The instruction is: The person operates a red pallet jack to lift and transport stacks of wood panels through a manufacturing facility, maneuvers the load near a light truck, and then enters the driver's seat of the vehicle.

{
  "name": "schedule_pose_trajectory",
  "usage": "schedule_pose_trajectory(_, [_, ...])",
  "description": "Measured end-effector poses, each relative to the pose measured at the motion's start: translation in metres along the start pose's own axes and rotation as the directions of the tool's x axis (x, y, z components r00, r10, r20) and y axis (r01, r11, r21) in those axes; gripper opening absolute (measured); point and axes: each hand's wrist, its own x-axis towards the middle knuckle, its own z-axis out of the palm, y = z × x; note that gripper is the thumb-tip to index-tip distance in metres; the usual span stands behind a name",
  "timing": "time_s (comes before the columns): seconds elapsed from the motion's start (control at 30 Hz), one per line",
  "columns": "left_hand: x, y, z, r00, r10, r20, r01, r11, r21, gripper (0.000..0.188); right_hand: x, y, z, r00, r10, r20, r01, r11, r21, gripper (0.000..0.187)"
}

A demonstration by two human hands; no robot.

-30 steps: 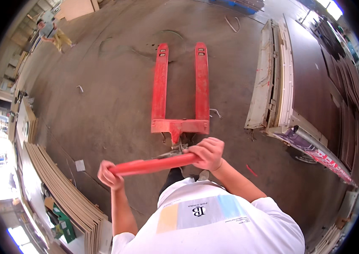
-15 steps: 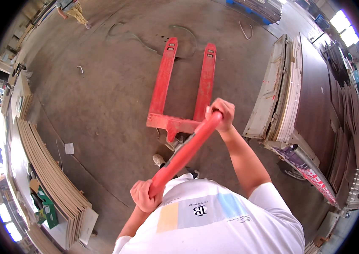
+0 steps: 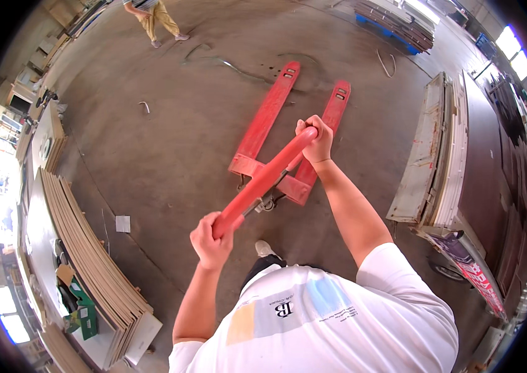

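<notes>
Both my hands grip the red handle of a pallet jack, held out in front of my body. My left hand is closed round its lower left end, close to my chest. Round the upper right end wraps my right hand, farther out. Beyond the handle lies the pallet jack on the concrete floor, its two red forks pointing away and slightly right. No load sits on the forks. The handle and my right hand cover part of the right fork and the frame.
Stacked boards lean at the left, with a green box on them. Dark panels and a pale worn panel stand at the right. A person stands far left. More stacked sheets lie far right; a hose crosses the floor.
The handle has swung farther from my body, and my left arm reaches out more. The forks have turned clockwise and appear farther right. The far person has moved right in view.
</notes>
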Motion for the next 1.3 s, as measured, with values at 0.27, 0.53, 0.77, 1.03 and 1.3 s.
schedule_pose_trajectory(0.27, [0.23, -0.16, -0.143, 0.986, -0.166, 0.026, 0.166, 0.986, -0.027, 0.015, 0.059, -0.123, 0.169, 0.998, 0.057, 0.037, -0.059, 0.997, 0.049, 0.033])
schedule_pose_trajectory(0.53, [0.07, -0.137, 0.017, 0.997, -0.068, -0.049, 0.067, 0.998, -0.02, 0.015, -0.055, 0.008, 0.014, 0.986, 0.128, 0.106, -0.143, 0.979, 0.144, 0.033])
schedule_pose_trajectory(0.77, [0.033, -0.125, 0.04, 0.994, -0.041, -0.106, 0.03, 0.994, -0.108, 0.019, -0.077, 0.037, -0.021, 0.994, 0.057, 0.094, -0.076, 0.975, 0.209, 0.033])
schedule_pose_trajectory(1.03, [-0.021, -0.084, 0.069, 0.999, -0.036, -0.03, 0.03, 0.985, -0.169, 0.023, -0.126, 0.03, -0.105, 0.993, 0.104, -0.061, -0.094, 0.984, 0.154, 0.028])
schedule_pose_trajectory(1.3, [0.0, -0.048, 0.121, 0.921, 0.363, 0.145, -0.294, 0.888, -0.355, 0.031, -0.199, 0.055, -0.196, 0.949, 0.124, -0.291, -0.151, 0.986, -0.071, 0.028])
